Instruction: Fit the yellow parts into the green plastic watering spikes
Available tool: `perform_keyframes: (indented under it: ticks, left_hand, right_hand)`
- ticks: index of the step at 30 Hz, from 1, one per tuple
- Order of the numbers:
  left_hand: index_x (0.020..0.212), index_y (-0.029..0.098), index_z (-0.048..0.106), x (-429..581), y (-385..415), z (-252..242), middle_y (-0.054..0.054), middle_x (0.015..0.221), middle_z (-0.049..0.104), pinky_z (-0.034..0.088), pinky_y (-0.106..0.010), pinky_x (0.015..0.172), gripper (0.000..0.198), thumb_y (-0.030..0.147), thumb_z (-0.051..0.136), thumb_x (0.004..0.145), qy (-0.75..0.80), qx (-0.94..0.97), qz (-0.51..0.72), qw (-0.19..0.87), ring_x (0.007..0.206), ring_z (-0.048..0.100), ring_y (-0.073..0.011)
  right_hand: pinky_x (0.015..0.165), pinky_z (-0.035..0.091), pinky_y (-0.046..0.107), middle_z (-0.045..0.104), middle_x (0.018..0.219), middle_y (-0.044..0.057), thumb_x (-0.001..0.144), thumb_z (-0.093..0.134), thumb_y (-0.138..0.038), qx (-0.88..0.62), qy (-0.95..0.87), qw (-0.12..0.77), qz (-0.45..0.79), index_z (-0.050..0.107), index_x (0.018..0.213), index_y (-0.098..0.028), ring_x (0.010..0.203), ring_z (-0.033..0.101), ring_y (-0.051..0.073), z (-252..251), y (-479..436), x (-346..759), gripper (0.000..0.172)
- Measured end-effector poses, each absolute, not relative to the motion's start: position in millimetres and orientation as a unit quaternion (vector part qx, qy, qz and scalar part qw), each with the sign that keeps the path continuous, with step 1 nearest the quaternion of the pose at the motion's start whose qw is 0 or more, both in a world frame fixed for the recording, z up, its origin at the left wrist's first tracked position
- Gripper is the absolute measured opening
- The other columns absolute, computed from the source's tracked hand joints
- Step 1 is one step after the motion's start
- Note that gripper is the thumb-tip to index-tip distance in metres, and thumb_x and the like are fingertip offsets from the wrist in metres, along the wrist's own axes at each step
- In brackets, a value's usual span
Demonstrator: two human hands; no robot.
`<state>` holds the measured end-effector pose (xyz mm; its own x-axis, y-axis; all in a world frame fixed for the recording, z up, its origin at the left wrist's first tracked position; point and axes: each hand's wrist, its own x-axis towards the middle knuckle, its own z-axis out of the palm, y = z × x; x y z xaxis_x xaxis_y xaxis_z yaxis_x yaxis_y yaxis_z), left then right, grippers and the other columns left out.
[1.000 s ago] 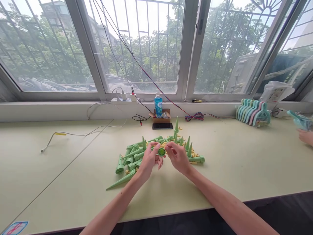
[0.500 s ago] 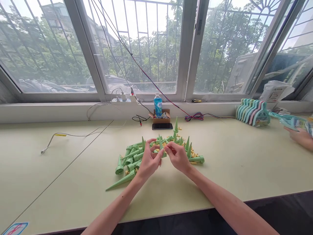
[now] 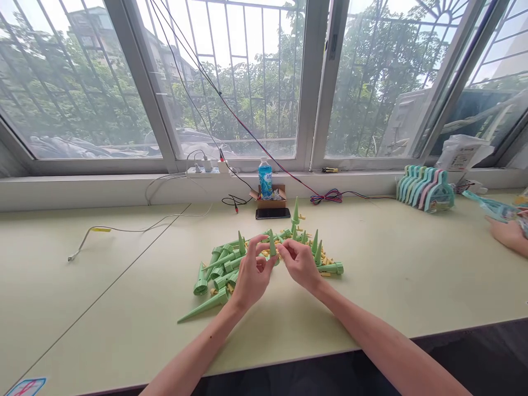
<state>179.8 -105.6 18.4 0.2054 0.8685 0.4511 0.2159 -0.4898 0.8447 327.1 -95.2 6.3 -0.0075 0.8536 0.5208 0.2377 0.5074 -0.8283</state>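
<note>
My left hand (image 3: 252,275) and my right hand (image 3: 300,265) meet above a heap of green cone spikes (image 3: 223,265) on the pale green table (image 3: 124,308). Between their fingertips stands one green spike (image 3: 271,245), tip up. The left fingers curl round its base, and the right fingers pinch at its side. Small yellow parts (image 3: 327,258) lie scattered among the spikes. A few spikes (image 3: 296,212) stand upright at the back of the heap.
Behind the heap sit a phone (image 3: 271,213), a small carton (image 3: 270,200) and a blue bottle (image 3: 265,178). A cable (image 3: 124,229) runs across the left. Pastel hangers (image 3: 424,190) stand at the right, where another person's hand (image 3: 509,235) holds a packet.
The spike between my hands turned from showing its round open end toward me to standing tip up. The other person's hand at the right edge shifted slightly.
</note>
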Motion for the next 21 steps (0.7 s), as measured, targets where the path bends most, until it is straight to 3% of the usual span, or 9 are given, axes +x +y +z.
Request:
perform_keyframes:
  ticks: [5,10,13,17,21]
  left_hand:
    - [0.12,0.027,0.044,181,-105,16,-0.005,0.106,0.066,0.038,-0.02,0.046,0.033,0.034,0.057,0.09,0.399,0.726,0.496,0.26,0.046,0.039,-0.0038]
    - [0.114,0.025,0.048,182,-105,18,-0.006,0.111,0.062,0.042,-0.021,0.047,0.028,0.041,0.054,0.092,0.413,0.711,0.506,0.26,0.045,0.045,-0.0038]
    - [0.111,0.024,0.049,182,-102,18,-0.004,0.102,0.06,0.039,-0.019,0.042,0.031,0.048,0.052,0.092,0.423,0.672,0.527,0.302,0.044,0.046,-0.0037]
    - [0.108,0.022,0.046,182,-100,21,0.004,0.071,0.055,0.029,-0.017,0.035,0.038,0.057,0.049,0.091,0.415,0.614,0.514,0.431,0.035,0.038,-0.0042]
    - [0.102,0.022,0.043,182,-102,27,0.006,0.063,0.056,0.026,-0.016,0.032,0.042,0.061,0.05,0.088,0.395,0.588,0.453,0.541,0.031,0.038,-0.0052]
  right_hand:
    - [0.046,0.026,0.025,0.04,0.055,-0.004,0.092,0.051,-0.046,-0.428,-0.643,0.568,0.287,0.05,0.066,-0.019,0.049,0.033,0.01,5,-93,326,0.037]
    - [0.047,0.027,0.025,0.039,0.057,-0.005,0.094,0.049,-0.046,-0.428,-0.631,0.587,0.274,0.05,0.071,-0.019,0.05,0.033,0.011,6,-93,327,0.036]
    - [0.047,0.028,0.025,0.04,0.06,-0.004,0.096,0.047,-0.047,-0.421,-0.629,0.598,0.265,0.052,0.076,-0.02,0.05,0.032,0.011,7,-95,328,0.034]
    - [0.046,0.028,0.025,0.04,0.061,-0.004,0.096,0.046,-0.049,-0.403,-0.651,0.589,0.259,0.053,0.079,-0.02,0.05,0.031,0.01,8,-97,329,0.034]
    - [0.047,0.031,0.025,0.044,0.061,-0.003,0.097,0.045,-0.048,-0.384,-0.678,0.572,0.254,0.052,0.077,-0.021,0.05,0.035,0.011,9,-99,328,0.034]
